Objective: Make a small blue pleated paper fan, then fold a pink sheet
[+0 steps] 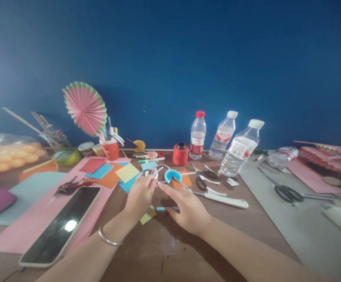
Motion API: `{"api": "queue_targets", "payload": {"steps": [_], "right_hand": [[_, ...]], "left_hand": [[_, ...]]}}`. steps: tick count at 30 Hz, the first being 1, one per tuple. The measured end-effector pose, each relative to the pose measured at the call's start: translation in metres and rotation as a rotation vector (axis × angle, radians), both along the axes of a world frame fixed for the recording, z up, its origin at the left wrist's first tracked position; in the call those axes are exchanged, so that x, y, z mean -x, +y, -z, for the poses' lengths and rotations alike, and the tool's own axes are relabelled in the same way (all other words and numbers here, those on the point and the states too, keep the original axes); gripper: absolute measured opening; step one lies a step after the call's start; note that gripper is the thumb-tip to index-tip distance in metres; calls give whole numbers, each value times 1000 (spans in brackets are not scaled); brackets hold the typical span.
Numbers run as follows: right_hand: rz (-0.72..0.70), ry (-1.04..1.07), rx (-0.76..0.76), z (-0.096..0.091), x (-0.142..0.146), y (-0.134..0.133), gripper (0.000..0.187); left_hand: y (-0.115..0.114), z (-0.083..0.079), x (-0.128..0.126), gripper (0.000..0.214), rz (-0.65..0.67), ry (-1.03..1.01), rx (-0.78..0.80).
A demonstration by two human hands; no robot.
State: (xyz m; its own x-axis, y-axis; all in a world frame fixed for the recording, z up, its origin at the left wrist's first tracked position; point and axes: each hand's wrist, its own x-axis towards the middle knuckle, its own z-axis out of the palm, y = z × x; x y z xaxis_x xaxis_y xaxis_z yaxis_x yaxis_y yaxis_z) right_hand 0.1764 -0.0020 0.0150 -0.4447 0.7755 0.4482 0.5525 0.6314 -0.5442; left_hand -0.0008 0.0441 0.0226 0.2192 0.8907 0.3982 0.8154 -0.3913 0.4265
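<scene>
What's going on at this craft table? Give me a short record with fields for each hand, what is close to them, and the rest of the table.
Left hand: holds a roll of clear tape at its edge, silver bangle on the wrist
Right hand: palm down on the table, fingers over a thin blue strip
Close by: blue paper fan, yellow paper piece, white-handled knife
Left side: phone on pink paper
Back: three water bottles, red thread spool, pink pleated fan

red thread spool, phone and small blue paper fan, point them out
red thread spool (180, 155), head view, its side
phone (61, 227), head view, dark screen
small blue paper fan (169, 175), head view, pleated middle
</scene>
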Motion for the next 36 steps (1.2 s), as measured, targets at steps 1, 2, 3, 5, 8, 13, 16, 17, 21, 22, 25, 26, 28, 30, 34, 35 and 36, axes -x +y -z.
{"api": "queue_targets", "payload": {"steps": [1,2,3,5,8,13,16,17,21,22,25,26,28,30,34,35,36], "right_hand": [[-7,-71,14,1,1,-1,70],[-5,-120,20,1,1,-2,72],[3,-148,19,2,2,-3,72],[24,-153,27,2,3,-4,71],[25,-51,121,3,4,-5,71],[124,477,364,4,7,3,64],[157,776,443,5,8,8,61],[141,832,464,5,9,9,61],[84,881,532,6,12,7,63],[99,867,534,6,12,7,64],[194,821,479,7,10,6,53],[221,819,451,8,9,7,44],[236,845,409,9,6,9,27],[198,889,402,9,3,10,25],[44,899,455,10,3,9,40],[14,884,465,10,4,9,42],[-6,872,471,11,4,8,44]], "left_hand": [[1,2,0,22,29,86,-11],[2,4,0,21,59,153,-16],[2,5,1,21,87,197,-13],[2,6,1,20,121,233,6],[0,4,0,11,60,189,-12],[-8,-3,-6,10,70,-186,12],[-14,-6,-13,18,240,-484,257],[-16,-7,-15,17,279,-564,341],[-18,-4,-22,13,284,-773,515],[-17,-3,-23,13,254,-808,536],[-14,-1,-22,15,165,-923,555],[-13,0,-22,17,150,-962,550],[-12,0,-21,24,146,-1035,558],[-13,0,-22,28,173,-1114,636],[-17,0,-22,29,299,-1304,931],[-17,0,-22,31,345,-1342,991],[-18,0,-22,33,390,-1366,1035]]}}
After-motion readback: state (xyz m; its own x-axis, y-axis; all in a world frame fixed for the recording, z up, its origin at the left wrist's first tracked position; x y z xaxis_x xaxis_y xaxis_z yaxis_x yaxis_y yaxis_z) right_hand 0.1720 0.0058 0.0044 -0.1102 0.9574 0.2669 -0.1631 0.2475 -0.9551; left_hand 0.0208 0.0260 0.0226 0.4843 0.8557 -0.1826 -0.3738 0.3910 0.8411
